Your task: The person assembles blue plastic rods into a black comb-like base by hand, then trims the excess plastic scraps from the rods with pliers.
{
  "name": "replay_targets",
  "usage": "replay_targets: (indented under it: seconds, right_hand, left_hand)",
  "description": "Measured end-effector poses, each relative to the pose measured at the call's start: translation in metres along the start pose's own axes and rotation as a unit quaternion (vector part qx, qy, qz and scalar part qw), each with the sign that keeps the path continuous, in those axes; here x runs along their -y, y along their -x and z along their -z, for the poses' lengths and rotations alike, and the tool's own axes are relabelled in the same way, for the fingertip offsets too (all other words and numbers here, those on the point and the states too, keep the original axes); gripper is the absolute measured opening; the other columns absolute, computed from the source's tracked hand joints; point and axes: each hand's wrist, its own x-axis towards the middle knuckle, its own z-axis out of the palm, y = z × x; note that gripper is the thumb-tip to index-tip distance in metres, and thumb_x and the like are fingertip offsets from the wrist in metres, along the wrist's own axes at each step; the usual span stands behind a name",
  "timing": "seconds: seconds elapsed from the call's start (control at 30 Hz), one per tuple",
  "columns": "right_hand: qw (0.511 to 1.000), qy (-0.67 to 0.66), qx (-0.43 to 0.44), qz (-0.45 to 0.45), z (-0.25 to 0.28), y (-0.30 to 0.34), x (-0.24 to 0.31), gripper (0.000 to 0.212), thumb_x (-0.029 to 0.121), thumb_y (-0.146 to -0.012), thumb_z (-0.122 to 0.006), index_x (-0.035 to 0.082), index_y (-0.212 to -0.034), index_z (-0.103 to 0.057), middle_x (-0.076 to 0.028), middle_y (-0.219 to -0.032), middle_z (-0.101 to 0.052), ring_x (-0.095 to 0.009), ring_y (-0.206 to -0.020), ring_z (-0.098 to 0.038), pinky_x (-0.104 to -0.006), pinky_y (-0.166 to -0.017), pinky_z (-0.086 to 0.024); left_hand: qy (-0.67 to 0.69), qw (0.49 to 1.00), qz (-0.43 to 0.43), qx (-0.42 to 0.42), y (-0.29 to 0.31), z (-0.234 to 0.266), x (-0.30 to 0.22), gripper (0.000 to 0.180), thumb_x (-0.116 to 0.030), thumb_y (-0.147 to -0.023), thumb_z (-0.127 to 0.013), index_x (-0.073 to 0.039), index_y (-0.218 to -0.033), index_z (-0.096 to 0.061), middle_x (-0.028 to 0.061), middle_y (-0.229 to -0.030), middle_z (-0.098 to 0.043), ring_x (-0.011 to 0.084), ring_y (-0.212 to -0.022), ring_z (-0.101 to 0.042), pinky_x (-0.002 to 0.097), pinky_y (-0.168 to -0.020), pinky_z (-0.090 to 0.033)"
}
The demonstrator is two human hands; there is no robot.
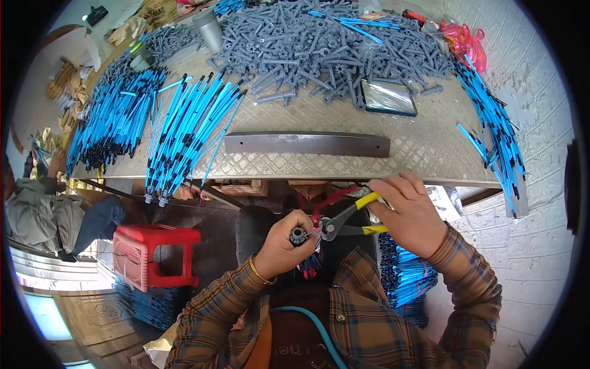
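Note:
My left hand [283, 244] is closed round a dark grey plastic tube [298, 234], its round ribbed end facing up. In my right hand [409, 215] is a pair of cutting pliers [341, 225] with yellow handle grips, and the handles are spread apart. The pliers' head lies right beside the fingers of my left hand; what is between the jaws, if anything, is too small to tell. Both hands are in front of the table's near edge, over my lap. Something red [332, 198] hangs behind the pliers, partly hidden.
On the table [430, 144] lie a metal bar [307, 144], a heap of grey plastic plugs [289, 46], a dark-edged tray [389, 97] and bundles of blue rods [196, 117]. A red stool [157, 246] stands left, near another person [46, 215]. More blue bundles [412, 277] are below right.

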Motion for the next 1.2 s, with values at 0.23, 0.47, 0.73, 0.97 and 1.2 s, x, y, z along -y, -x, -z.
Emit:
replay_targets:
  seconds: [0.23, 0.47, 0.73, 0.97, 1.2]
  right_hand:
    - [0.996, 0.081, -0.017, 0.046, -0.007, -0.013, 0.009, 0.018, 0.014, -0.073, -0.061, 0.006, -0.089, -0.063, -0.009, -0.12, -0.048, -0.026, -0.112, -0.043, -0.0518, -0.1, -0.027]
    - [0.996, 0.085, 0.008, 0.022, -0.007, -0.01, 0.014, 0.02, 0.014, -0.074, -0.059, 0.007, -0.092, -0.063, -0.009, -0.122, -0.047, -0.027, -0.113, -0.042, -0.053, -0.101, -0.024]
    - [0.997, 0.062, 0.037, 0.017, -0.009, -0.005, 0.015, 0.02, 0.014, -0.074, -0.058, 0.008, -0.093, -0.064, -0.009, -0.12, -0.047, -0.026, -0.112, -0.043, -0.0505, -0.1, -0.025]
    - [0.997, 0.047, 0.046, 0.035, -0.005, -0.005, 0.014, 0.021, 0.015, -0.072, -0.058, 0.011, -0.092, -0.065, -0.006, -0.108, -0.05, -0.023, -0.101, -0.046, -0.0416, -0.087, -0.034]
    - [0.995, 0.029, 0.083, 0.049, -0.009, 0.006, 0.013, 0.024, 0.017, -0.069, -0.06, 0.014, -0.093, -0.064, -0.003, -0.095, -0.051, -0.021, -0.087, -0.049, -0.036, -0.075, -0.038]
  left_hand:
    - [-0.012, 1.0, 0.0, 0.005, 0.004, 0.003, -0.003, 0.022, 0.004, -0.07, -0.062, -0.006, -0.082, -0.046, 0.004, -0.083, -0.049, 0.0113, -0.075, -0.05, 0.0249, -0.07, -0.041]
    - [-0.011, 1.0, 0.008, -0.001, 0.003, 0.002, -0.006, 0.022, 0.003, -0.069, -0.062, -0.006, -0.082, -0.046, 0.0044, -0.083, -0.05, 0.0116, -0.075, -0.05, 0.0247, -0.07, -0.041]
    - [-0.009, 1.0, 0.015, 0.003, 0.002, -0.001, -0.008, 0.022, 0.003, -0.07, -0.062, -0.006, -0.083, -0.046, 0.0042, -0.083, -0.051, 0.0113, -0.074, -0.049, 0.0244, -0.069, -0.041]
    - [-0.019, 1.0, 0.02, 0.0, 0.003, -0.002, -0.009, 0.022, 0.002, -0.07, -0.063, -0.005, -0.084, -0.047, 0.0046, -0.082, -0.052, 0.0122, -0.074, -0.051, 0.025, -0.068, -0.042]
    - [-0.034, 0.999, -0.01, 0.016, 0.008, 0.003, -0.007, 0.024, 0.003, -0.068, -0.063, -0.005, -0.084, -0.046, 0.0047, -0.083, -0.052, 0.0126, -0.074, -0.05, 0.0248, -0.069, -0.041]
